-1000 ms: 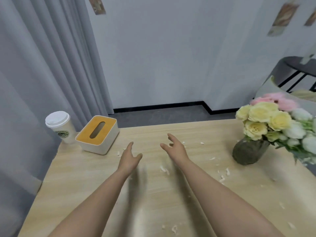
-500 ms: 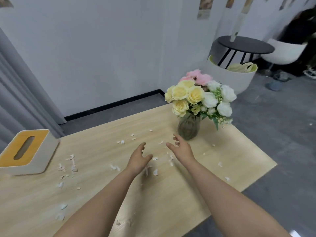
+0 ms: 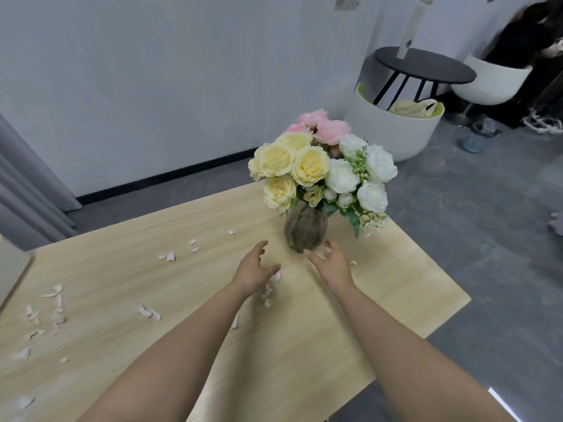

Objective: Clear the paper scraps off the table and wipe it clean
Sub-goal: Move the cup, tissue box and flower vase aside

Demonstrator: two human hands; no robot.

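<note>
Just short of vase (image 3: 305,229): left hand (image 3: 254,269), right hand (image 3: 332,263), both relaxed, grasping nothing; paper scraps (image 3: 148,312) leftward, perhaps some beneath.

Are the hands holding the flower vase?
No, the left hand and right hand are open, just short of the vase.

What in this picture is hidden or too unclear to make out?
- Box at the left: head view, cut off by the frame edge.
- Scraps beside the left hand: partly covered by the arm.
- Vase base: whether the right hand touches it is unclear.
- Dark figure, top right: blurred, cut by the edge.
</note>
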